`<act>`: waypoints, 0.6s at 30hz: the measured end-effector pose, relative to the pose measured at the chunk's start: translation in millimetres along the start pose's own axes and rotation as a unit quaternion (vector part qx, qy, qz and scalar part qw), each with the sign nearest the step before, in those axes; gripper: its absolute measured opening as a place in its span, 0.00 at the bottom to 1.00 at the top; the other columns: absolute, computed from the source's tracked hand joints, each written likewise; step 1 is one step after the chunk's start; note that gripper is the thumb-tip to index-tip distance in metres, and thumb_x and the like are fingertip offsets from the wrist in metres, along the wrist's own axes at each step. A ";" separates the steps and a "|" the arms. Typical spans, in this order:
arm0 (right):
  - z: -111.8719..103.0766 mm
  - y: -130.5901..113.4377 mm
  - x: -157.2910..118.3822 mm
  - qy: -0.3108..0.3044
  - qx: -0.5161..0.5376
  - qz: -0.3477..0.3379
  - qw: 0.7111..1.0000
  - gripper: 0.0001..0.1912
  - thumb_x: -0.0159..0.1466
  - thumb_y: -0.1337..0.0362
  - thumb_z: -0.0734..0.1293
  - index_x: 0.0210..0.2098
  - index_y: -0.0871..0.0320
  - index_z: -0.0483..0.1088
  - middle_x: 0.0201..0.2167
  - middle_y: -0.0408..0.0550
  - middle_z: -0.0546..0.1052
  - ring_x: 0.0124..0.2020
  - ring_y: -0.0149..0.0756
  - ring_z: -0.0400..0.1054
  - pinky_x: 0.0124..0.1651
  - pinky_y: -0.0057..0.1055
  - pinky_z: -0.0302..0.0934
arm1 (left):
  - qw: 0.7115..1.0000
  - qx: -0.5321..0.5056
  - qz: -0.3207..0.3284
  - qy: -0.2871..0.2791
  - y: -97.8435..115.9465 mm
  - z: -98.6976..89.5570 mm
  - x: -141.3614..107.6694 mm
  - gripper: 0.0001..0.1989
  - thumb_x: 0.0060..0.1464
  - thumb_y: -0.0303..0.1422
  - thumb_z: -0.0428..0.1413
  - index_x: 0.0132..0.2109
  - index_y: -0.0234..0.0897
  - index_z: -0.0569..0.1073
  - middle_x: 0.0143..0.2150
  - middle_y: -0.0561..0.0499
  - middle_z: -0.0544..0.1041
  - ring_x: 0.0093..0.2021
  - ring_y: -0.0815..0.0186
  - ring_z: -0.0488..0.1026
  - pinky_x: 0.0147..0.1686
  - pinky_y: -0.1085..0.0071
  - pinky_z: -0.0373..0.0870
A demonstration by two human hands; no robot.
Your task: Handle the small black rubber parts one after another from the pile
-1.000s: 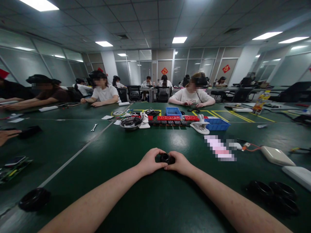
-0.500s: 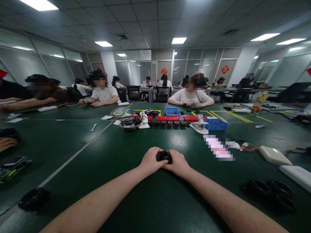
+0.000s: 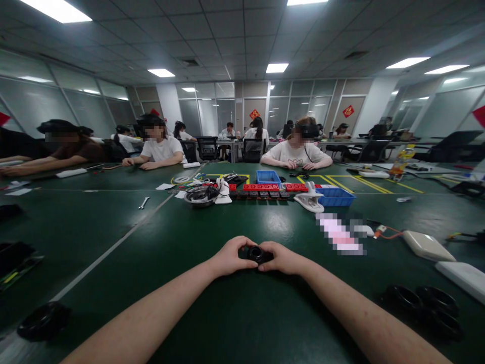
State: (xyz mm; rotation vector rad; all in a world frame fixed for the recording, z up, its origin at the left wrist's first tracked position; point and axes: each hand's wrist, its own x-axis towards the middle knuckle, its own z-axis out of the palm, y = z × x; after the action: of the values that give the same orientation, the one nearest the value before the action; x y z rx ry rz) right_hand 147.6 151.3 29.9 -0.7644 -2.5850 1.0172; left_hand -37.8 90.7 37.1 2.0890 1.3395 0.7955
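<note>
From my end I'd call this an office-style workroom (image 3: 94,217): I see panel lights (image 3: 276,67) in a tiled ceiling (image 3: 223,20), glazed partitions (image 3: 45,106), black chairs (image 3: 207,147), and people (image 3: 161,150) seated around a big green table (image 3: 113,217) that carries red sockets (image 3: 260,187), cables (image 3: 199,193) and a wrench (image 3: 144,203).

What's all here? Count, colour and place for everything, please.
Held ring: one, black, between hands
Loose rings: four, black, three right, one left
Spanner: one, silver, left
Socket strips: uncounted, red and black, centre
Bins: two, blue, near strips
Bowl: one, grey, cable-filled, left of strips
Clamp stands: two, white, flanking strips
Sheet: one, pinkish, right
Cases: two, beige and white, right
Bottle: one, yellow, right
Small items: many, mixed, indistinct
Tabletop: one, green, foreground
People: several, mostly white tops, background
Chairs: several, black, background
Signs: several, red, walls
Lights: several, white, overhead
Left hand: one, bare, on held ring
Right hand: one, bare, on held ring
</note>
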 end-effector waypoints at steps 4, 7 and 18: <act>-0.8 -1.7 -0.1 0.000 -0.022 0.002 1.000 0.15 0.47 0.62 0.69 0.34 0.59 0.69 0.31 0.43 0.70 0.36 0.35 0.62 0.37 0.28 0.55 | 1.000 0.012 0.004 0.003 1.9 -1.1 -1.2 0.18 0.40 0.37 0.59 0.41 0.38 0.68 0.38 0.51 0.67 0.39 0.64 0.64 0.36 0.70 0.61; -0.8 -3.0 0.3 -0.001 -0.025 0.008 1.000 0.14 0.47 0.63 0.69 0.34 0.59 0.69 0.31 0.43 0.70 0.35 0.35 0.62 0.37 0.28 0.55 | 1.000 0.008 0.003 -0.001 1.5 -0.4 -1.4 0.19 0.40 0.37 0.59 0.42 0.39 0.68 0.38 0.51 0.67 0.38 0.64 0.64 0.35 0.71 0.61; 4.5 1.7 2.3 0.020 -0.019 0.048 0.998 0.18 0.43 0.61 0.71 0.33 0.59 0.66 0.29 0.42 0.69 0.32 0.33 0.61 0.32 0.26 0.53 | 0.999 0.021 -0.003 0.028 6.1 7.2 -2.5 0.18 0.39 0.38 0.59 0.40 0.38 0.68 0.35 0.52 0.67 0.34 0.66 0.63 0.32 0.72 0.60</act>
State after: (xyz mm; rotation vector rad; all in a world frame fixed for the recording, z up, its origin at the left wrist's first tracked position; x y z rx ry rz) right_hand 144.5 151.1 25.6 -0.9169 -2.5616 0.9724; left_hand -29.8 85.3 36.0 2.1083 1.4014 0.8366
